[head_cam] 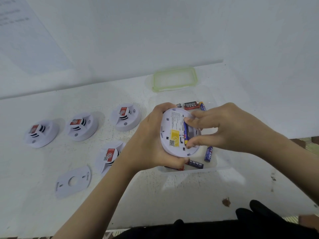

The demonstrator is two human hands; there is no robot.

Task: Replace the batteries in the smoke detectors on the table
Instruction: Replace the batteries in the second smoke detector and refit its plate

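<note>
My left hand (148,140) grips a round white smoke detector (172,133) with its back side up, showing a yellow label and an open battery bay. My right hand (224,128) pinches a blue battery (186,132) between thumb and forefinger, and the battery lies lengthwise in the bay. Several more white smoke detectors stand face up on the white table (155,195) to the left, one of them (126,117) close to my left hand, another (107,156) partly behind my left wrist. A loose white mounting plate (73,181) lies flat at the front left.
Under my hands sits a clear plastic box (198,169) holding several loose batteries, blue ones (208,154) and red-black ones (190,105). Its green-rimmed lid (174,79) lies behind it by the wall. The table's front edge runs just before my dark clothing.
</note>
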